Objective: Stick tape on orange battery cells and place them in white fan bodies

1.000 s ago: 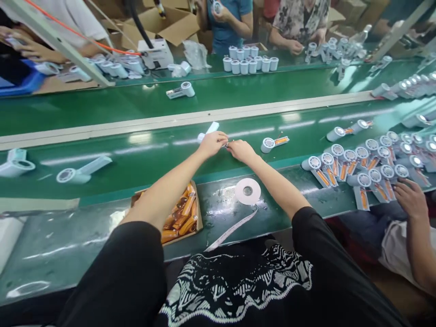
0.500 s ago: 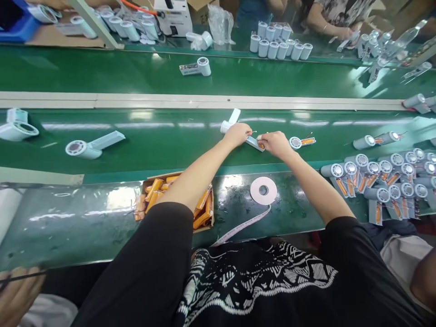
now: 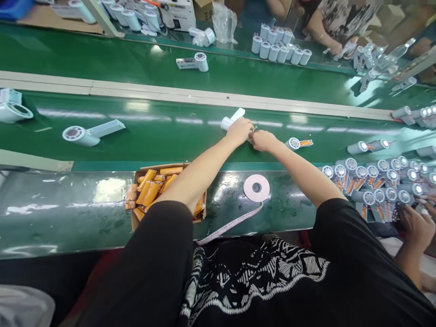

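Observation:
Over the near green belt, my left hand (image 3: 240,131) is closed on a pale blue fan housing (image 3: 226,123), whose round head shows at the left of the fingers. A light flap-like piece (image 3: 238,113) sticks up behind that hand. My right hand (image 3: 264,140) is closed in a pinch close against the left fingertips, by the handle of the housing. Whatever the right fingers hold is hidden. Just right of it lies another fan housing (image 3: 293,143) with an orange battery (image 3: 305,143) in its handle.
Below my left forearm sits a carton (image 3: 134,222) of orange batteries (image 3: 150,193). A pale tape roll (image 3: 248,192) lies on the bench, its strip trailing. Another housing (image 3: 75,135) is at left; many fan units (image 3: 372,171) stand right, near a co-worker's hand (image 3: 417,225).
My right hand has moved left, closer to my left hand, covering the handle and battery that showed between them. The view has shifted slightly. A co-worker's hand has appeared at right.

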`<state>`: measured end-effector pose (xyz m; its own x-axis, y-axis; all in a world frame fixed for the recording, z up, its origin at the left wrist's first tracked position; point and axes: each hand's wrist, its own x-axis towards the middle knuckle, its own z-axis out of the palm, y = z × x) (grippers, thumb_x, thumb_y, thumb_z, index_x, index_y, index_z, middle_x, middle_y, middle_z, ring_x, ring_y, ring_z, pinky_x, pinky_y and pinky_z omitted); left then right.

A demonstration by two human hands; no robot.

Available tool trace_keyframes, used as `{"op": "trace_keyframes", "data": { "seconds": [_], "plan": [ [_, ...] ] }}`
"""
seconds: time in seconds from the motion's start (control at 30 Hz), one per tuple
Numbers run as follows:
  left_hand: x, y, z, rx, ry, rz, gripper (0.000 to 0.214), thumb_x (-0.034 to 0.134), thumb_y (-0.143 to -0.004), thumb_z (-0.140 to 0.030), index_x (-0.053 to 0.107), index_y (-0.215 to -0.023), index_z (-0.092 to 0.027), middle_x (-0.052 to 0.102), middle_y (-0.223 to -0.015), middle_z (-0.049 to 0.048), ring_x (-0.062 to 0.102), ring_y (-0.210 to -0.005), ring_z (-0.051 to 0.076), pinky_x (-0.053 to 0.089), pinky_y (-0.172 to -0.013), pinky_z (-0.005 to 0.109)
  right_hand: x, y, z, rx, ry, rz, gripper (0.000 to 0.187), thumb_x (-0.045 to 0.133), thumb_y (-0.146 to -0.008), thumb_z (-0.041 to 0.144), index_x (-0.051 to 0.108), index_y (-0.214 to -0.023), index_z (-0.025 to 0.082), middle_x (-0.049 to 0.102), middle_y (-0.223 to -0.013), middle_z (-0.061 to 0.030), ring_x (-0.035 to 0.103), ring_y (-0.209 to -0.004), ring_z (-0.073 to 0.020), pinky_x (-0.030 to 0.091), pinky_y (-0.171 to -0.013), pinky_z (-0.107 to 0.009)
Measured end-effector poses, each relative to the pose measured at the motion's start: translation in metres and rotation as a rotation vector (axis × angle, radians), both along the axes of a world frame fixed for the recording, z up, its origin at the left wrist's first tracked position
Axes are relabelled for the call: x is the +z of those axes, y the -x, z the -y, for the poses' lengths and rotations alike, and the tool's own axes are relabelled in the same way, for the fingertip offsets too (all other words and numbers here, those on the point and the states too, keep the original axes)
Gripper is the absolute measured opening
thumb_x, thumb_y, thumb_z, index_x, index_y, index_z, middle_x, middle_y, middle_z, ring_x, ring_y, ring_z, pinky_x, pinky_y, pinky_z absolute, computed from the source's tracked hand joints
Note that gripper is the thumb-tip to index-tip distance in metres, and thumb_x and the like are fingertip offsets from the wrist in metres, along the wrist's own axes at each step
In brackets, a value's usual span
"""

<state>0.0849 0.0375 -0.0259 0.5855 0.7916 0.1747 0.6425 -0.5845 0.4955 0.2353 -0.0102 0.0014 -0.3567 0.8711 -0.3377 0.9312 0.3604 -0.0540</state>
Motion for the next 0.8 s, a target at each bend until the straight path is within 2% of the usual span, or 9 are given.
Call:
{"op": "trace_keyframes", "data": {
  "seconds": [0.1,0.17,0.23,0.33,0.43,0.53,0.6,0.7,0.8],
  "plan": [
    [0.025,0.012,0.079,-0.019,-0.138,-0.08,0.033,0.054,-0.102,-0.019,0.07,-0.129,-0.012,0.066,-0.142,0.0193,0.057,-0.131,0.032,0.043,-0.117,0.048,0.001,-0.011,0.005,-0.009,-0.058,-0.041,0.039,0.05,-0.105,0.022,0.072,-0.135,0.01,0.073,-0.132,-0.0247,0.072,-0.118,-0.0353,0.056,-0.102,-0.043],
    [0.025,0.022,0.143,-0.194,-0.104,-0.206,0.033,0.065,-0.101,-0.035,0.07,-0.127,-0.015,0.071,-0.132,0.0149,0.061,-0.125,0.032,0.049,-0.111,0.046,-0.001,-0.02,0.017,-0.035,-0.157,-0.115,0.038,0.052,-0.106,0.026,0.071,-0.138,0.016,0.072,-0.138,-0.0194,0.071,-0.121,-0.0346,0.057,-0.1,-0.043],
    [0.015,0.028,0.197,-0.307,-0.057,-0.351,0.04,0.074,-0.096,-0.038,0.069,-0.131,-0.018,0.071,-0.139,0.0109,0.059,-0.132,0.035,0.051,-0.109,0.046,-0.002,-0.029,0.035,-0.068,-0.265,-0.215,0.039,0.056,-0.106,0.032,0.07,-0.141,0.02,0.071,-0.143,-0.0153,0.07,-0.124,-0.0349,0.058,-0.099,-0.044],
    [0.0,0.03,0.237,-0.298,-0.06,-0.493,0.033,0.061,-0.102,-0.017,0.069,-0.134,-0.021,0.061,-0.157,0.0071,0.054,-0.144,0.033,0.055,-0.104,0.042,-0.001,-0.042,0.075,-0.142,-0.395,-0.434,0.038,0.057,-0.105,0.04,0.075,-0.131,0.019,0.077,-0.129,-0.0164,0.073,-0.115,-0.0343,0.059,-0.096,-0.045],
    [0.008,0.041,0.248,-0.242,-0.154,-0.458,0.027,0.054,-0.107,-0.02,0.074,-0.125,-0.015,0.065,-0.149,0.0131,0.051,-0.149,0.037,0.057,-0.106,0.045,-0.001,-0.049,0.135,-0.326,-0.417,-0.772,0.047,0.054,-0.104,0.055,0.077,-0.123,0.019,0.081,-0.105,-0.0149,0.074,-0.084,-0.0285,0.061,-0.082,-0.043],
    [0.039,0.067,0.271,-0.256,-0.325,-0.305,0.034,0.06,-0.107,-0.034,0.073,-0.127,-0.011,0.067,-0.142,0.0186,0.052,-0.149,0.04,0.042,-0.128,0.06,-0.005,-0.03,0.211,-0.519,-0.193,-1.171,0.062,0.055,-0.099,0.072,0.071,-0.136,0.024,0.08,-0.101,-0.0117,0.067,-0.062,-0.0216,0.054,-0.054,-0.034],
    [0.059,0.097,0.293,-0.229,-0.417,-0.226,0.032,0.06,-0.106,-0.031,0.072,-0.129,-0.012,0.07,-0.138,0.018,0.058,-0.142,0.038,0.03,-0.135,0.067,-0.008,0.002,0.261,-0.505,0.08,-1.364,0.067,0.064,-0.091,0.078,0.073,-0.132,0.025,0.08,-0.096,-0.0096,0.066,-0.058,-0.0198,0.05,-0.047,-0.03],
    [0.076,0.153,0.315,-0.091,-0.466,-0.136,0.031,0.061,-0.1,-0.015,0.069,-0.13,-0.021,0.074,-0.132,0.01,0.067,-0.131,0.035,0.03,-0.134,0.072,-0.007,0.056,0.314,-0.356,0.494,-1.382,0.049,0.077,-0.087,0.07,0.082,-0.099,0.023,0.075,-0.072,-0.0047,0.066,-0.055,-0.0182,0.051,-0.049,-0.028],
    [0.076,0.213,0.324,0.138,-0.487,-0.004,0.047,0.064,-0.094,-0.006,0.064,-0.135,-0.029,0.076,-0.126,0.0049,0.069,-0.13,0.034,0.036,-0.131,0.073,0.004,0.086,0.324,-0.048,0.685,-1.163,0.036,0.072,-0.098,0.056,0.085,-0.088,0.023,0.069,-0.06,-0.0004,0.063,-0.051,-0.0156,0.049,-0.054,-0.027]
  ]
}}
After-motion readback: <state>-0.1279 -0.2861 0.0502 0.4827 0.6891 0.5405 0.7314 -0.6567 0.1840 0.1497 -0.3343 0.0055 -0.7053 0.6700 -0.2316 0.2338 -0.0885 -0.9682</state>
